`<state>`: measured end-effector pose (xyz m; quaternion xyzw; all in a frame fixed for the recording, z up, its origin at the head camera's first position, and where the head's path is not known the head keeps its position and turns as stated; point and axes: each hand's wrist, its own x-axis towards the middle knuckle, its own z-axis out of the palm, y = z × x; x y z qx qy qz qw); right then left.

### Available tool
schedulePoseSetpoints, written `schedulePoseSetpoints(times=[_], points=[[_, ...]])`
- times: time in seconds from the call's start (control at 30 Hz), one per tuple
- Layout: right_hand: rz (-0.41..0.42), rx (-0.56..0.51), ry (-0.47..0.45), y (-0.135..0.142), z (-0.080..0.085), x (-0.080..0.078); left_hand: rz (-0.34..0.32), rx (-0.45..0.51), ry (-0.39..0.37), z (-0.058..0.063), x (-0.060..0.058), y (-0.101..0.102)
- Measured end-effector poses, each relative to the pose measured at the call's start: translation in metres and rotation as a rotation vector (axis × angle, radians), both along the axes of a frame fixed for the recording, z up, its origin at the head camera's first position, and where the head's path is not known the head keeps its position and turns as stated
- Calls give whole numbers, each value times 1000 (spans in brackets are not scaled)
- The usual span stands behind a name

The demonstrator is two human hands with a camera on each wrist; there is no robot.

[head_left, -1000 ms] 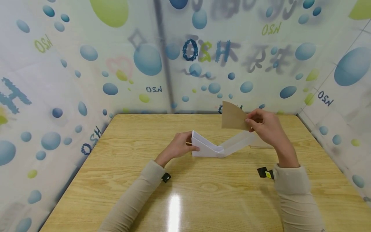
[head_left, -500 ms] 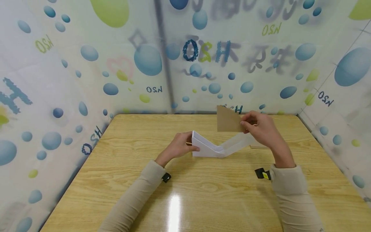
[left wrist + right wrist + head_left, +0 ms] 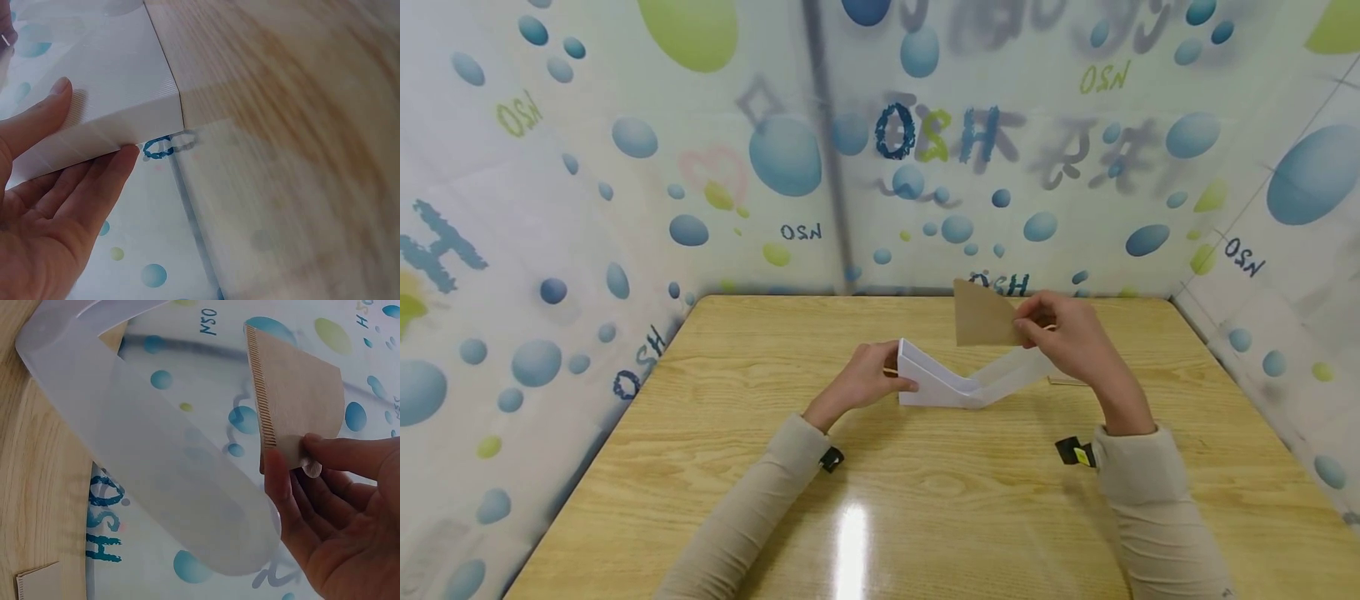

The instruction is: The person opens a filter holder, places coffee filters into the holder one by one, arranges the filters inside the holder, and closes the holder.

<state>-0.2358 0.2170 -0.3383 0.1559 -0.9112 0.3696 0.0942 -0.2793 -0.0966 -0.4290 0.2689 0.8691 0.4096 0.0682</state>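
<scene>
While the left hand [image 3: 862,377] grips the white box [image 3: 934,387] between thumb and fingers on the wooden table [image 3: 962,492], the right hand [image 3: 1072,335] pinches a brown paper filter [image 3: 980,318]. That hangs in the air near the translucent lid [image 3: 1011,373], raised open.

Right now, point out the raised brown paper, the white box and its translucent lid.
Raised brown paper [image 3: 983,318]: head view, middle of its face.
White box [image 3: 935,391]: head view, near side wall.
Translucent lid [image 3: 150,447]: right wrist view, middle of its panel.
</scene>
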Motion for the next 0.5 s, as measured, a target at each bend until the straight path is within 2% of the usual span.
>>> schedulePoseSetpoints(times=[0.5], points=[[33,9,-9,-13,-5,-2,5,7,-7,-2,-1,0]])
